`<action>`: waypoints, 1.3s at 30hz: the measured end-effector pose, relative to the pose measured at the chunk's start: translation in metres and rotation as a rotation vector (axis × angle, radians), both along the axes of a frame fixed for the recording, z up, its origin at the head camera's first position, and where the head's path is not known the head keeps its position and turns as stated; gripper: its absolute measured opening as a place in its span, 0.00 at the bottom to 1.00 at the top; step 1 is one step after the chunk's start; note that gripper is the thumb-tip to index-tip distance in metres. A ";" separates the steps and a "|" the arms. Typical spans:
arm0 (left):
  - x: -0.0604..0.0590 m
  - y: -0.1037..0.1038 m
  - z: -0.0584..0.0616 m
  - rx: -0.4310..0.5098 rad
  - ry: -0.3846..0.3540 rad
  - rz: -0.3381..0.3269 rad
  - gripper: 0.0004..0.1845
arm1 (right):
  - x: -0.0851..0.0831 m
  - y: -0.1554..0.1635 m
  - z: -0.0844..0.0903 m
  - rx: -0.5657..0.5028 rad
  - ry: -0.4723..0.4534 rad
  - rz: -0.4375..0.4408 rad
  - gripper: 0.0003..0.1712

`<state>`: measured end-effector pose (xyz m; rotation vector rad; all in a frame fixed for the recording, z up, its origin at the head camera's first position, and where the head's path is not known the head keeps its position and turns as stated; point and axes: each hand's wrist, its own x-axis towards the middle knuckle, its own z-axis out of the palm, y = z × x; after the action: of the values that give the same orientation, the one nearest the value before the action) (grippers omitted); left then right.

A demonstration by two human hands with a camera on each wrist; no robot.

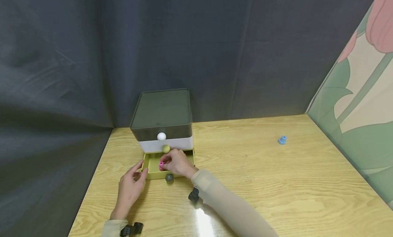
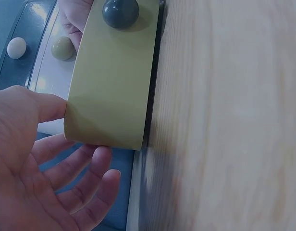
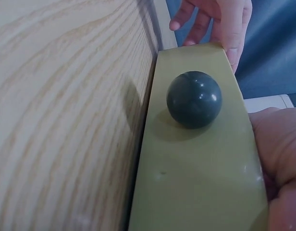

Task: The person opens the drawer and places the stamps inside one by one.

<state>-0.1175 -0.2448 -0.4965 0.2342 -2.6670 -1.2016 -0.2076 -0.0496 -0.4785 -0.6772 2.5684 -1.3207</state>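
Note:
The lowest drawer [image 1: 155, 176] of a small drawer unit is pulled out, its yellow-green front carrying a dark round knob [image 3: 194, 99]. My right hand [image 1: 178, 163] reaches over the drawer front and pinches a small pink plastic piece [image 1: 161, 165] inside the tray. At the drawer's left front corner, my left hand [image 1: 130, 186] holds on, thumb at the upper edge and fingers against the outer side. The left wrist view shows that thumb [image 2: 53, 107] right at the rim. In the right wrist view the pink piece is hidden behind the drawer front.
Above the drawer sit a white tier [image 1: 181, 143] with a yellow-green knob [image 1: 166, 148] and a dark tier [image 1: 181, 130] with a white knob [image 1: 161, 136]. A small blue stepped piece [image 1: 282, 140] stands far right on the wooden table [image 1: 245, 182]. Dark curtains [image 1: 184, 42] hang behind.

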 end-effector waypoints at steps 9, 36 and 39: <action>0.000 0.000 0.001 0.003 -0.007 -0.007 0.27 | 0.001 0.001 0.001 -0.034 -0.005 -0.016 0.05; 0.000 -0.001 0.001 0.017 -0.015 0.000 0.27 | 0.013 0.025 0.015 -0.204 0.022 0.005 0.10; 0.000 -0.001 0.002 0.013 -0.018 -0.001 0.27 | 0.015 0.030 0.016 -0.227 0.036 0.003 0.10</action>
<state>-0.1173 -0.2458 -0.4946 0.2468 -2.6758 -1.2226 -0.1923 -0.0195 -0.4621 -0.7482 2.4655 -1.6296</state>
